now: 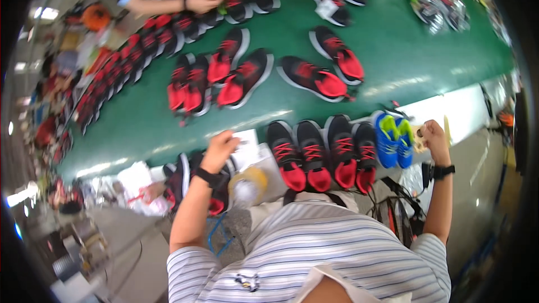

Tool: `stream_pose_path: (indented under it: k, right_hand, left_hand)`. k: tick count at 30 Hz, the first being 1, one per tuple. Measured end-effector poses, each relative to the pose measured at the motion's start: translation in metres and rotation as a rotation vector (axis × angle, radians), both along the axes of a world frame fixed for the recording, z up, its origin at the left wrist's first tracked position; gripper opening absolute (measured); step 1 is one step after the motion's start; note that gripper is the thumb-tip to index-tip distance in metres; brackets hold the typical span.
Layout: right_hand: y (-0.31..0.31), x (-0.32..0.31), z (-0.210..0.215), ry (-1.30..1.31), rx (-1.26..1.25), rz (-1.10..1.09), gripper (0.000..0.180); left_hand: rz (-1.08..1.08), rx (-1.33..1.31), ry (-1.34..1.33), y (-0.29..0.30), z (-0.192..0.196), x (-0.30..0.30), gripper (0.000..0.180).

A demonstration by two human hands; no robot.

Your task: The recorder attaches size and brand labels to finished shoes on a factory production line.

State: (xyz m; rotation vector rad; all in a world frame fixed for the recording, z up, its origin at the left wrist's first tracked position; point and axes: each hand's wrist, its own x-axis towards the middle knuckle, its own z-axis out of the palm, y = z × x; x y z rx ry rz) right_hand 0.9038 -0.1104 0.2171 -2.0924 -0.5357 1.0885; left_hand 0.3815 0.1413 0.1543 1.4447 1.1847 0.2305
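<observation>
My left hand (220,151) is closed, its fingertips at the edge of a white paper (246,150); whether they grip it is unclear. Further right, my right hand (434,134) is curled into a fist beside a tan piece (419,138) with a small dark spot. What its fingers hold, if anything, is hidden. Between my hands stand two pairs of black shoes with red laces and linings (311,148), heels toward me. A small pair of blue and lime-green shoes (388,145) sits just left of my right hand.
A yellow tape roll (249,185) lies near my left forearm. On the green table (252,118) are more black-and-red pairs (328,73), a long shoe row (120,59) and plastic-wrapped shoes (441,8). Across it, another person's hands (205,3) work at a shoe.
</observation>
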Motion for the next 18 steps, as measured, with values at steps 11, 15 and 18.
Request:
stream_pose_path:
  k: [11, 15, 18]
  right_hand:
    - [0.101, -0.353, 0.022, 0.86, 0.283, 0.365, 0.012]
    - [0.103, -0.374, 0.023, 0.858, 0.134, 0.727, 0.015]
    - [0.122, -0.379, 0.0, 0.595, -0.056, 0.978, 0.017]
  left_hand:
    - [0.58, -0.256, -0.618, -0.155, 0.081, -0.004, 0.02]
    - [0.617, -0.337, -0.64, -0.188, 0.068, -0.045, 0.014]
    - [0.633, -0.331, -0.406, -0.207, 0.063, -0.085, 0.01]
